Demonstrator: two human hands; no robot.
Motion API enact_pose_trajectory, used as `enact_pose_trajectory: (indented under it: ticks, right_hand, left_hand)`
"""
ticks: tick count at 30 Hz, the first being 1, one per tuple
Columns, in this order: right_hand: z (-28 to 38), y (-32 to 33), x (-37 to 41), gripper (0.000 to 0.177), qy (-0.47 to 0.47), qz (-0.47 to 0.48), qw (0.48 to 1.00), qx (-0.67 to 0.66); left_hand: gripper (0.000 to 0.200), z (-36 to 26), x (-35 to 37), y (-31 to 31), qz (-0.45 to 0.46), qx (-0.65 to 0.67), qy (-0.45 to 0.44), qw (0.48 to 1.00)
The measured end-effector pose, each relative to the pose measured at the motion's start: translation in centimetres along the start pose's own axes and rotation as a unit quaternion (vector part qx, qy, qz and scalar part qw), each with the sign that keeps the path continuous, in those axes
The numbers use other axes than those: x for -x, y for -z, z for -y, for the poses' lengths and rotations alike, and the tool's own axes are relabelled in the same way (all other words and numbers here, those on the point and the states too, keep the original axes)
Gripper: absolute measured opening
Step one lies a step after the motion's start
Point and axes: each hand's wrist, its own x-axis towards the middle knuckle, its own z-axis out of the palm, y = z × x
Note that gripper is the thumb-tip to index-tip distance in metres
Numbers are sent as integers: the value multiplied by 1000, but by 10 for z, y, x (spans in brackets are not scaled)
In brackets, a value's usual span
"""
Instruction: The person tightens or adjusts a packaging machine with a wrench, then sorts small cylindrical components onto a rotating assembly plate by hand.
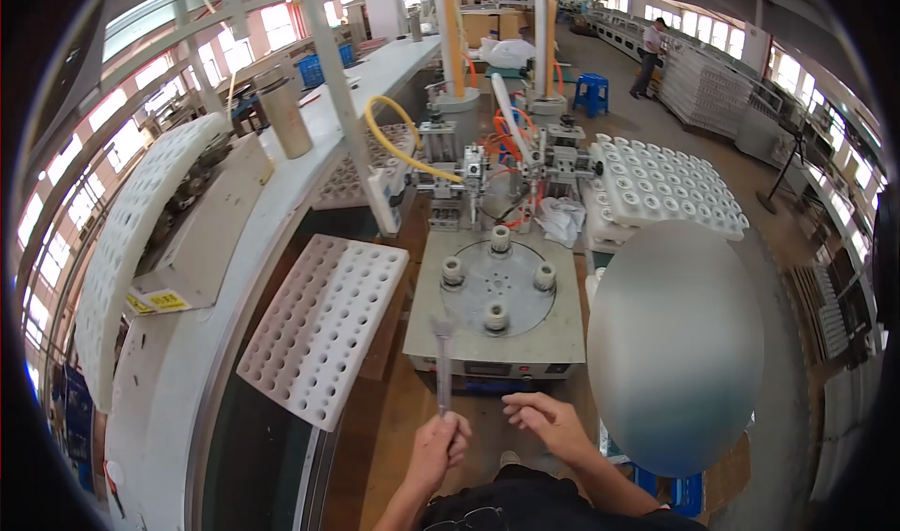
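Between the left hand and right hand, at lower centre, a gap opens toward the machine's front panel. The upright rod bars the left side of that approach. On the turntable, four raised fittings stand as obstacles, with bare surface between them. Behind it, at upper centre, clamp blocks, orange tubes and a plastic bag crowd the way. The perforated tray limits passage left of centre; stacked trays do so at upper right. A smooth grey oval hides whatever room lies at centre right.
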Motion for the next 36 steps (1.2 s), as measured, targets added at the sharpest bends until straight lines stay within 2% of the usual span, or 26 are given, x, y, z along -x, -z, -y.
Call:
enact_pose_trajectory:
  ticks: [2,4,6,7,8,10,11,13,14,16,18,20,24,26,28,30,31,33,34,36]
  right_hand:
    - [-13,9,1,28,28,-30,999,19]
    - [-27,23,6,28,45,-48,997,52]
    - [-45,38,6,27,-6,-87,994,68]
    - [-49,45,7,25,-30,-65,996,-58]
    - [-51,52,6,25,-39,-65,995,-60]
    - [-50,62,6,23,-144,-72,972,-173]
    - [-51,65,2,23,-149,-69,971,-172]
    - [-56,69,-12,22,-140,-99,974,-150]
    - [-59,72,-21,22,-144,-97,973,-152]
    - [-60,81,-43,23,-91,-92,991,-41]
    - [-51,84,-66,24,-129,-106,983,-72]
    - [-49,88,-90,26,-154,-104,980,-73]
    - [-45,86,-146,31,-174,-115,976,-64]
    - [-40,82,-181,34,-178,-122,974,-66]
    - [-36,77,-212,34,-175,-154,969,-81]
    - [-25,75,-248,34,-179,-159,968,-75]
    - [-24,78,-265,34,-182,-156,968,-73]
    - [-9,75,-299,33,-199,-161,963,-78]
    - [-5,76,-316,33,-203,-166,962,-76]
    - [-6,83,-347,33,-205,-156,962,-88]
  left_hand:
    - [38,17,-13,-19,91,-44,103,990]
    - [36,34,-21,-39,130,-73,116,982]
    - [34,51,-29,-54,196,-148,153,957]
    - [33,61,-34,-61,214,-147,141,955]
    - [33,70,-39,-65,211,-144,149,955]
    - [34,80,-43,-72,252,-176,167,937]
    - [34,82,-48,-73,248,-172,170,938]
    - [33,79,-60,-67,256,-282,119,917]
    - [33,75,-66,-63,254,-282,123,917]
    - [30,64,-80,-51,182,-354,5,917]
    - [28,63,-99,-21,166,-348,5,923]
    - [27,51,-122,10,99,-260,74,958]
    - [26,28,-181,83,54,-259,87,960]
    - [24,14,-219,120,-17,-287,50,956]
    - [23,13,-263,166,-93,-372,-54,922]
    - [24,9,-309,206,-210,-425,-113,873]
    - [24,7,-330,225,-204,-422,-108,877]
    - [30,4,-363,252,-270,-613,-183,720]
    - [30,7,-373,257,-265,-611,-180,724]
    - [35,14,-383,266,-274,-688,-187,646]
